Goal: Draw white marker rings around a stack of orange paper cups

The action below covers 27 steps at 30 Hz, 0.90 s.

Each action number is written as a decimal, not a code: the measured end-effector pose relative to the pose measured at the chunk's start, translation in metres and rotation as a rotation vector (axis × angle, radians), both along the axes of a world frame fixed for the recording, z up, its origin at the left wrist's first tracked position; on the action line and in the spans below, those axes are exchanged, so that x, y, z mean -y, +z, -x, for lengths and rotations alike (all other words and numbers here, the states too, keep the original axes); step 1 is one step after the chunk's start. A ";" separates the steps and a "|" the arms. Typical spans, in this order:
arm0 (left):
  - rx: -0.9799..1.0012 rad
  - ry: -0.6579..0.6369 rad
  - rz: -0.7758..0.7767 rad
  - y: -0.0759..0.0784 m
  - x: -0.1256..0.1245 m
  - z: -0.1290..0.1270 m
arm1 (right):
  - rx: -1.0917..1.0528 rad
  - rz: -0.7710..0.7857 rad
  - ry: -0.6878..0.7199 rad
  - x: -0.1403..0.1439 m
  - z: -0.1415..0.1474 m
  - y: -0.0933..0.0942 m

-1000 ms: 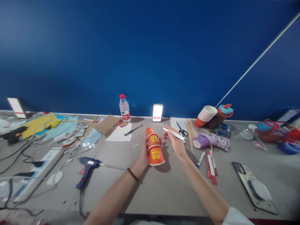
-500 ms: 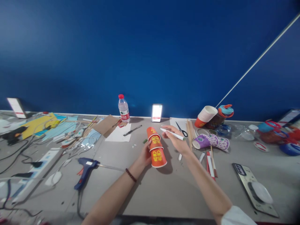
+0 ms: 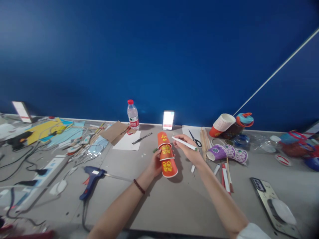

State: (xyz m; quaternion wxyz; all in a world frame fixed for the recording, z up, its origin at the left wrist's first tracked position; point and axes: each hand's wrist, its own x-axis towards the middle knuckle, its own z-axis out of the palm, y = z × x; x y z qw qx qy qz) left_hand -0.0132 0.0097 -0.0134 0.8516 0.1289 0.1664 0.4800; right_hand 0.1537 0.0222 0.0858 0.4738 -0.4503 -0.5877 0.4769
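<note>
Left hand (image 3: 156, 165) grips three stacked orange paper cups (image 3: 166, 154) mid-worktop; right hand (image 3: 190, 151) pinches an uncapped white marker pen (image 3: 183, 143), its tip near the cups; no pen marks visible on them.

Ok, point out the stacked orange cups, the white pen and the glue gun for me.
orange cups (image 3: 167, 154): head view, on the side of the middle cup.
white pen (image 3: 183, 143): head view, on the middle of the barrel.
glue gun (image 3: 91, 174): head view, on the blue body above the handle.
</note>
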 end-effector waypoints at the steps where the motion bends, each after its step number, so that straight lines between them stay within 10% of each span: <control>1: -0.007 -0.006 -0.013 0.000 0.000 0.000 | -0.010 0.000 -0.003 0.000 -0.001 0.000; 27: 0.000 0.028 0.055 -0.001 -0.001 0.002 | 0.140 0.067 0.211 0.012 0.011 0.001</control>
